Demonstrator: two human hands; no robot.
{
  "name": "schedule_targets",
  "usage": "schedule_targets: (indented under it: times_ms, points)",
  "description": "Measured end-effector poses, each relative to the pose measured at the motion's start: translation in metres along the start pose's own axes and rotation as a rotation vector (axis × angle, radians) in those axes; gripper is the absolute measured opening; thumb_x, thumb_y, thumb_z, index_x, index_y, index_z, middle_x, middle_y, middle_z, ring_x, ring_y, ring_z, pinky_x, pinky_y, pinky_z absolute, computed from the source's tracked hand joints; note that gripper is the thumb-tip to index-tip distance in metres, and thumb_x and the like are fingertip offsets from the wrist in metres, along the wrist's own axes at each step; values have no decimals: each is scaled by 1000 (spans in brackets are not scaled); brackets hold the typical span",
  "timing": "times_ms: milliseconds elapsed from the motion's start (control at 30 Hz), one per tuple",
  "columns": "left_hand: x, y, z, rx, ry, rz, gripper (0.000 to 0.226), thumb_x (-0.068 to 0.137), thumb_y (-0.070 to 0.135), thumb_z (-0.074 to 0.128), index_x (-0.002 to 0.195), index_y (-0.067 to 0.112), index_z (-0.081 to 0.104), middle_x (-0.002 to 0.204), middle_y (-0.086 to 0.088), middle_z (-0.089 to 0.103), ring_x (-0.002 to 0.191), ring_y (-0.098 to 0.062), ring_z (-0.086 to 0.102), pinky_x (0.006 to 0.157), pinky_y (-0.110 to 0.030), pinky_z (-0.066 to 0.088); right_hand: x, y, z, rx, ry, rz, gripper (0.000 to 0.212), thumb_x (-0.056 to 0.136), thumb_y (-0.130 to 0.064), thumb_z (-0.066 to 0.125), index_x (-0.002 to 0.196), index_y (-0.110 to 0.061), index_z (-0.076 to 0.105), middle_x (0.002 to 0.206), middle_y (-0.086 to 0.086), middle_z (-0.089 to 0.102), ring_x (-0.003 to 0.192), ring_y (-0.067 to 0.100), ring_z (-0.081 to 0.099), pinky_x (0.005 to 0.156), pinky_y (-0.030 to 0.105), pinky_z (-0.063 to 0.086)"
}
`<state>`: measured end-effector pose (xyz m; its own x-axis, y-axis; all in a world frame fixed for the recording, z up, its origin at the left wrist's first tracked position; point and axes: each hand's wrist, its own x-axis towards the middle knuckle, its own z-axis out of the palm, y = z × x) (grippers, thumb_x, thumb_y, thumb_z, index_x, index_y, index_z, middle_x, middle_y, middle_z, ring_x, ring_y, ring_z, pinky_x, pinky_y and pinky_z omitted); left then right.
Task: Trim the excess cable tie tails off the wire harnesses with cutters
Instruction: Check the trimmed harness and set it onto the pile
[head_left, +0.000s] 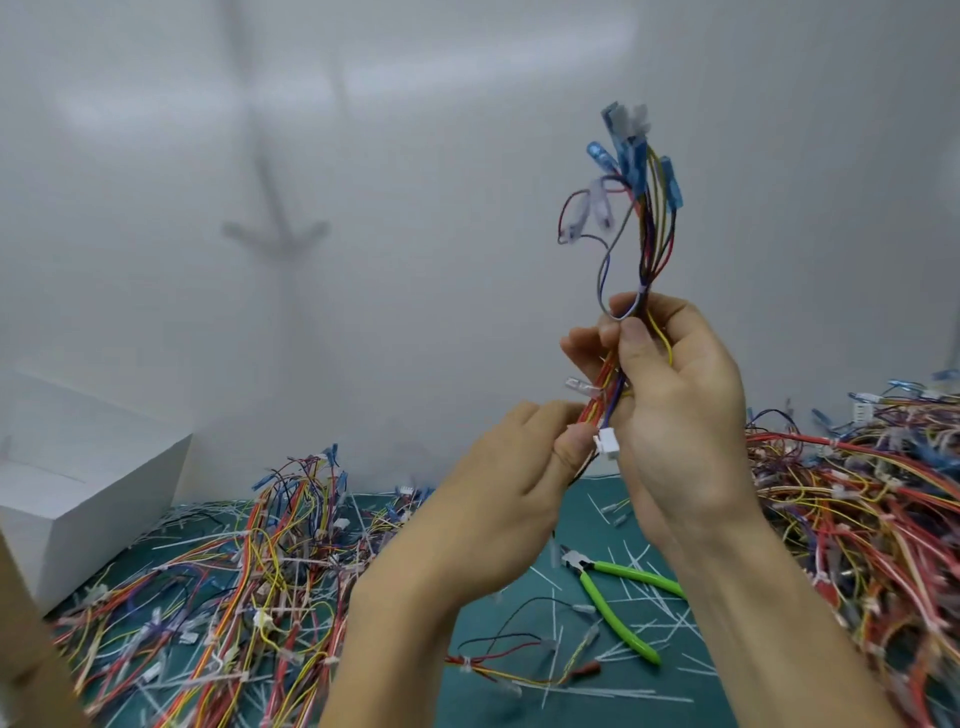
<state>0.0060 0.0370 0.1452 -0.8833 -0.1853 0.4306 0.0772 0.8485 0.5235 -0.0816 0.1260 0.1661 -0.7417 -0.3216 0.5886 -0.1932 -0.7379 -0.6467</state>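
I hold one wire harness (652, 228) upright in front of the white wall, its blue terminals at the top. My right hand (675, 410) is closed around the middle of the bundle. My left hand (511, 467) pinches the lower end just below, beside a white connector (607, 444). The green-handled cutters (610, 592) lie on the green mat below my hands, held by neither hand. Cut white tie tails (634, 613) are scattered around the cutters.
A big pile of harnesses (857, 519) fills the right side of the mat. Another pile (234, 597) spreads over the left. A white box (78, 493) stands at the far left, and a cardboard edge (26, 649) shows at the bottom left corner.
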Motion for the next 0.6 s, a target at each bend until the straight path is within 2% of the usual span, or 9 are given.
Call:
schedule_targets:
  times_ms: [67,133,200,267,333,367,433,500,600]
  points:
    - [2,2,-2,-52,13,17,44,94,51,32,109,21,61,103,8,51,92,-1,50,80,-26,40,-1,-3,-1,-4,-14,-3,19,104,-7,42,100,-15,58,70,-10,62,79,10,70,77,23,58]
    - [2,3,-7,-138,79,34,29,98,37,49,108,21,71,112,8,59,102,0,57,87,-20,47,-1,-6,-3,-66,-24,-8,18,103,-9,45,100,-17,60,72,-10,63,79,10,69,74,22,57]
    - [0,6,-12,-254,153,20,17,94,24,64,106,24,76,106,9,71,99,-5,67,89,-22,54,0,-8,-6,-203,-40,-43,16,102,-12,48,101,-20,62,75,-11,66,82,8,68,76,22,57]
    - [-3,9,-14,-380,169,5,19,89,17,71,104,25,78,96,7,78,93,-10,73,88,-28,58,-1,-8,-5,-295,-62,-66,15,102,-13,48,104,-22,60,82,-12,68,88,6,67,83,23,56]
    - [-4,13,-14,-469,155,6,20,88,12,71,102,26,78,90,4,78,85,-9,74,84,-26,59,-3,-6,-2,-344,-117,-66,13,103,-14,46,108,-23,52,94,-13,67,95,1,64,87,21,53]
    - [-4,15,-13,-459,165,19,21,88,9,71,97,27,79,83,6,76,76,-5,70,76,-21,58,-5,-4,1,-376,-159,-58,13,103,-14,45,110,-25,46,102,-12,65,98,-2,61,87,17,50]
    - [-3,18,-10,-317,231,33,21,85,3,69,80,22,78,60,10,60,56,-3,48,55,-17,43,-10,-1,7,-468,-240,-42,16,103,-18,44,108,-29,34,116,-5,56,106,-4,53,90,11,43]
    - [-1,19,-7,-156,323,10,28,81,3,64,61,23,67,46,8,43,49,-6,29,47,-21,26,-13,1,11,-542,-284,-7,18,101,-35,44,106,-30,28,122,-7,46,121,5,45,103,21,39]
    - [-1,18,-7,-56,409,-25,31,78,2,60,53,21,57,44,3,35,48,-10,24,45,-20,20,-16,1,11,-631,-335,72,61,76,-73,34,119,-31,24,126,-17,37,132,15,38,110,41,36]
